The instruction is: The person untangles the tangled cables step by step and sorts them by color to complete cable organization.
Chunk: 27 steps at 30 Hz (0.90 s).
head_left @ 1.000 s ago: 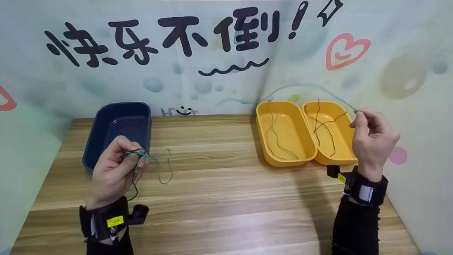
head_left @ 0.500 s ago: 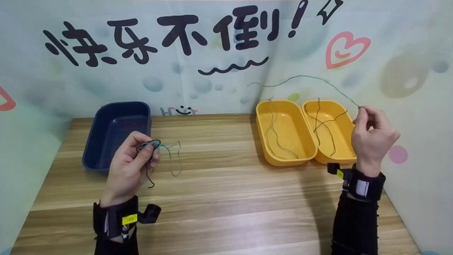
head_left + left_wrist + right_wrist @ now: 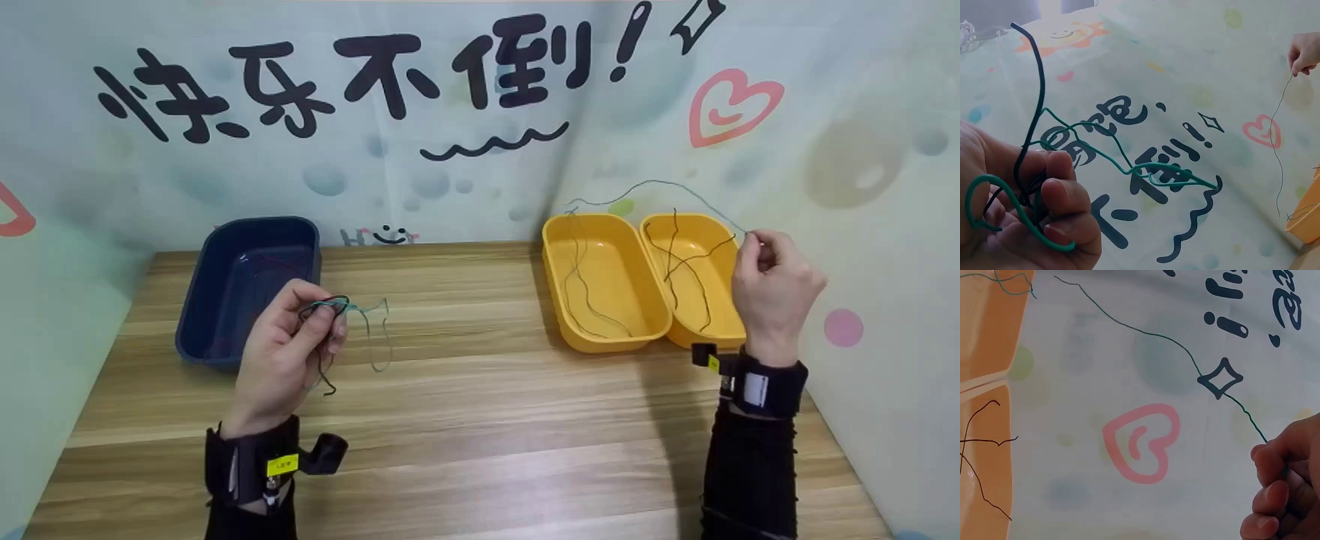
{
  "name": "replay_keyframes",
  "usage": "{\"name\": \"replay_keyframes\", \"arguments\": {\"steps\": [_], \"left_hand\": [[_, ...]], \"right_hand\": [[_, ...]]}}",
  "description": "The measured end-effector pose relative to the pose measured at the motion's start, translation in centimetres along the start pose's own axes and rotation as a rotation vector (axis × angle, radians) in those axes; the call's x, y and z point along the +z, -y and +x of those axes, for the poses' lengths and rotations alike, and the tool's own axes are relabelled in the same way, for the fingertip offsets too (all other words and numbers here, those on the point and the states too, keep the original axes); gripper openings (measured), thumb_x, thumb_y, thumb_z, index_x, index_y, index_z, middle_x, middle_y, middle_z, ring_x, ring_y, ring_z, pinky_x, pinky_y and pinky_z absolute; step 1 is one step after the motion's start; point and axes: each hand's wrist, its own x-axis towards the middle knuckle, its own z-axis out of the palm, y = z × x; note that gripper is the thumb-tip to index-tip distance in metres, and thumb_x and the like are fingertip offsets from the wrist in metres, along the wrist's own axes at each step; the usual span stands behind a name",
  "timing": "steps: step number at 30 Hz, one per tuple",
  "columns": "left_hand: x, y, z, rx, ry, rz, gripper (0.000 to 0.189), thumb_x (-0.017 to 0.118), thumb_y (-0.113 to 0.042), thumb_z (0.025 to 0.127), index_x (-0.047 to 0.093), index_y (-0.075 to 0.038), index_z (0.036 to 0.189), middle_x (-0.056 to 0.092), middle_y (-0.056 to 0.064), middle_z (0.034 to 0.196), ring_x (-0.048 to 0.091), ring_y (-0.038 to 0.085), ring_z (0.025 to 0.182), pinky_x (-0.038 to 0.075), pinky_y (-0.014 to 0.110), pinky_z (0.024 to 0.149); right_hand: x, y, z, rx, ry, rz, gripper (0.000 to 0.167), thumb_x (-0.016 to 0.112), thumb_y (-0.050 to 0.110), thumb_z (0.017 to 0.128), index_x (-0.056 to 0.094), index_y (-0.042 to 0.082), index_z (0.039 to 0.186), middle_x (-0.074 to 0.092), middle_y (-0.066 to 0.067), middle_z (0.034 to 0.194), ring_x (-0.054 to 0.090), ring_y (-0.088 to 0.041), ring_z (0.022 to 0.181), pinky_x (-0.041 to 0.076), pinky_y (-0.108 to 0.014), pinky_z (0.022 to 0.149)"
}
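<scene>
My left hand (image 3: 277,360) holds a tangled bundle of thin wires between thumb and fingers, beside the blue bin. In the left wrist view, a black wire (image 3: 1042,84) sticks up from the bundle and a green wire (image 3: 1109,157) loops out to the right. Raised at the right, my right hand (image 3: 776,292) pinches one end of a single green wire (image 3: 1151,333). That wire arcs back over the two yellow bins, its free end above the left one. Green wires (image 3: 585,289) lie in the left yellow bin (image 3: 607,345); several black wires (image 3: 701,281) lie in the right yellow bin (image 3: 694,337).
The blue bin (image 3: 199,300) stands at the back left of the wooden table (image 3: 465,405), with faint reddish wires (image 3: 285,261) inside. Behind the table hangs a printed cloth backdrop (image 3: 480,180). The two yellow bins stand side by side.
My left hand has moved right with the bundle. The right hand has shifted slightly left, still pinching the green wire, whose free end has swung right to over the left yellow bin.
</scene>
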Motion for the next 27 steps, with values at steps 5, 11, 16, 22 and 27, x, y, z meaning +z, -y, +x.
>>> {"name": "replay_keyframes", "arguments": {"steps": [5, 11, 16, 22, 27], "left_hand": [[0.2, 0.4, 0.1, 0.004, 0.007, -0.002, 0.011, 0.042, -0.001, 0.102, 0.049, -0.003, 0.109, 0.058, 0.006, 0.089, 0.053, 0.012, 0.075, 0.047, 0.017, 0.065], [0.2, 0.5, 0.2, 0.003, 0.015, -0.008, 0.012, 0.042, 0.000, 0.101, 0.050, -0.002, 0.110, 0.057, 0.006, 0.089, 0.052, 0.012, 0.076, 0.047, 0.017, 0.065], [0.3, 0.5, 0.3, -0.009, 0.010, 0.026, 0.011, 0.043, -0.001, 0.101, 0.050, -0.002, 0.109, 0.057, 0.006, 0.089, 0.052, 0.012, 0.075, 0.046, 0.017, 0.064], [0.5, 0.4, 0.3, -0.028, 0.003, 0.060, 0.009, 0.044, -0.003, 0.102, 0.050, -0.003, 0.108, 0.057, 0.005, 0.088, 0.050, 0.013, 0.073, 0.044, 0.018, 0.063], [0.5, 0.5, 0.3, -0.034, -0.002, 0.067, 0.008, 0.044, -0.003, 0.101, 0.050, -0.003, 0.107, 0.057, 0.005, 0.088, 0.050, 0.012, 0.073, 0.045, 0.017, 0.063]], "right_hand": [[0.5, -0.3, -0.4, -0.042, 0.148, -0.078, 0.021, 0.055, 0.004, 0.091, 0.070, -0.010, 0.088, 0.067, -0.024, 0.069, 0.048, 0.007, 0.054, 0.029, -0.002, 0.057], [0.3, -0.5, -0.6, -0.023, 0.548, -0.218, 0.024, 0.052, 0.008, 0.090, 0.070, -0.009, 0.090, 0.069, -0.025, 0.077, 0.063, -0.036, 0.062, 0.046, -0.026, 0.056], [1.1, -1.3, -1.0, -0.049, 0.719, -0.275, 0.022, 0.051, 0.006, 0.084, 0.066, -0.004, 0.072, 0.063, -0.019, 0.064, 0.056, -0.031, 0.056, 0.043, -0.040, 0.054], [3.0, -2.1, -1.9, -0.049, 0.877, -0.303, 0.037, 0.055, 0.008, 0.083, 0.039, 0.014, 0.050, 0.038, 0.003, 0.047, 0.037, -0.014, 0.045, 0.030, -0.028, 0.046], [4.4, -2.0, -2.9, -0.053, 0.970, -0.324, 0.043, 0.059, 0.010, 0.084, 0.036, 0.017, 0.048, 0.033, 0.006, 0.046, 0.033, -0.012, 0.044, 0.028, -0.027, 0.044]]}}
